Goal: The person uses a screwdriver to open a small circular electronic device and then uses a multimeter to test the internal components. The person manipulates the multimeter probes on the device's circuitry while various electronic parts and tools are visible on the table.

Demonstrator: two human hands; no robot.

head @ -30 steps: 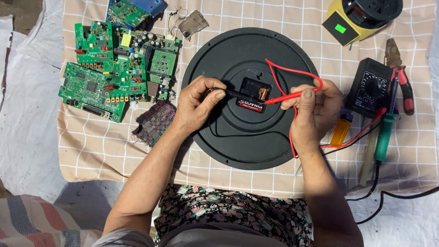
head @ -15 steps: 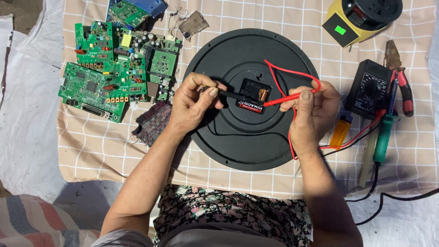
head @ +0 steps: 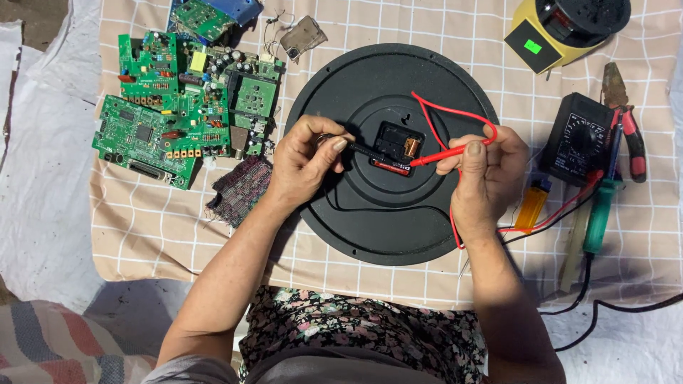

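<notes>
Clock module (head: 398,147) sits at disc (head: 391,153) centre, between both hands; left hand (head: 302,162) at 9 o'clock pinches black probe (head: 363,150), right hand (head: 484,174) at 3 o'clock pinches red probe (head: 437,156), tips converging.

Work surface covered by beige checked cloth (head: 178,235) over white sheeting (head: 43,213), striped fabric (head: 50,348) at lower left, daylight even.

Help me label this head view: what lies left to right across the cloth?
Circuit boards → left hand → black probe → clock module → red probe → right hand → lighter → multimeter → pliers
</notes>
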